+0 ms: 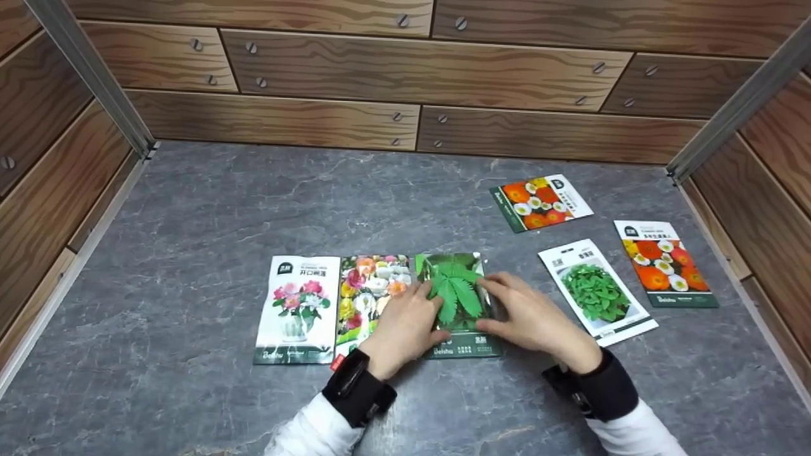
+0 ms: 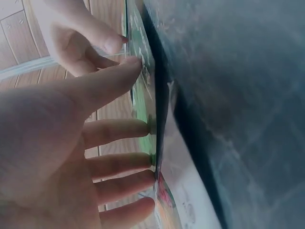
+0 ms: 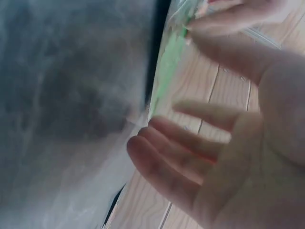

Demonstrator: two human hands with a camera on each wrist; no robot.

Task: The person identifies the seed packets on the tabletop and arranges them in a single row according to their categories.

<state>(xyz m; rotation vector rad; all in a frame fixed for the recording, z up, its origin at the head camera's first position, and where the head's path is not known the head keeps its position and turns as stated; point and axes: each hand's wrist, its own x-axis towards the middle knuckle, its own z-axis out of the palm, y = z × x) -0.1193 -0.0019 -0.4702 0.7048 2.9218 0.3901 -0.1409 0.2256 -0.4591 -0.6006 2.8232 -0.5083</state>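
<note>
A seed packet with a large green leaf (image 1: 457,292) lies flat on the grey table in the head view. My left hand (image 1: 405,322) rests across its left side and the neighbouring packet of mixed flowers (image 1: 355,294), fingertips down and fingers fairly straight (image 2: 119,133). At the leaf packet's right edge is my right hand (image 1: 529,313), with thumb and index finger touching the edge. Its other fingers (image 3: 167,167) are relaxed and loosely bent. A white packet picturing pink flowers in a vase (image 1: 296,310) lies at the left end, beside the mixed-flower packet, whose lower part my left hand partly hides.
To the right lie a white packet with a green leafy plant (image 1: 595,291) and an orange-flower packet (image 1: 665,263). Farther back is another orange-flower packet (image 1: 540,202), turned sideways. Wood-patterned walls (image 1: 329,69) enclose the table (image 1: 266,196) at the back and sides.
</note>
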